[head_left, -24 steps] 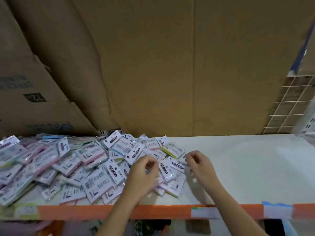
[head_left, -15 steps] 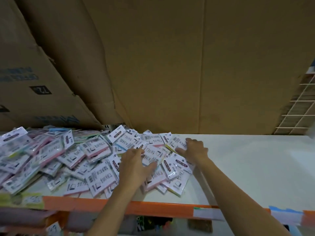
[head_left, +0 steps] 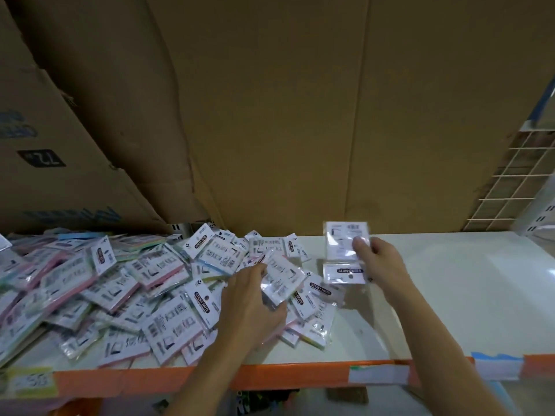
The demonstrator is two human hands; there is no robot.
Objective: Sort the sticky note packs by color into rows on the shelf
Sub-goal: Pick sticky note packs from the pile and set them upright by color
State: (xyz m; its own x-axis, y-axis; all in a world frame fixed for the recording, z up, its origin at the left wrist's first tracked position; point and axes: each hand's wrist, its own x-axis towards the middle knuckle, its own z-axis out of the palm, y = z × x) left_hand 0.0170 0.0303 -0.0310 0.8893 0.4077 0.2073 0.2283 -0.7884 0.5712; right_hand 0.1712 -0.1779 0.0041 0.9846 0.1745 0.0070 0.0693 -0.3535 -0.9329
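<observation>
A loose heap of sticky note packs (head_left: 126,283) in clear wrappers with white labels covers the left half of the white shelf (head_left: 450,295); pink, green, blue and yellow edges show. My left hand (head_left: 250,307) grips one pack (head_left: 282,277) tilted above the heap's right end. My right hand (head_left: 380,265) holds another pack (head_left: 345,250) lifted above the shelf, its header card hanging toward me. The colour of both held packs is hard to tell.
Brown cardboard (head_left: 270,115) lines the back of the shelf, with a printed carton (head_left: 45,160) leaning at the left. A white wire grid (head_left: 516,175) stands at the right. The shelf's orange front edge (head_left: 210,376) carries paper labels.
Both hands were pressed into the heap's right end; now each has lifted a pack. My right hand has moved right and up, clear of the heap.
</observation>
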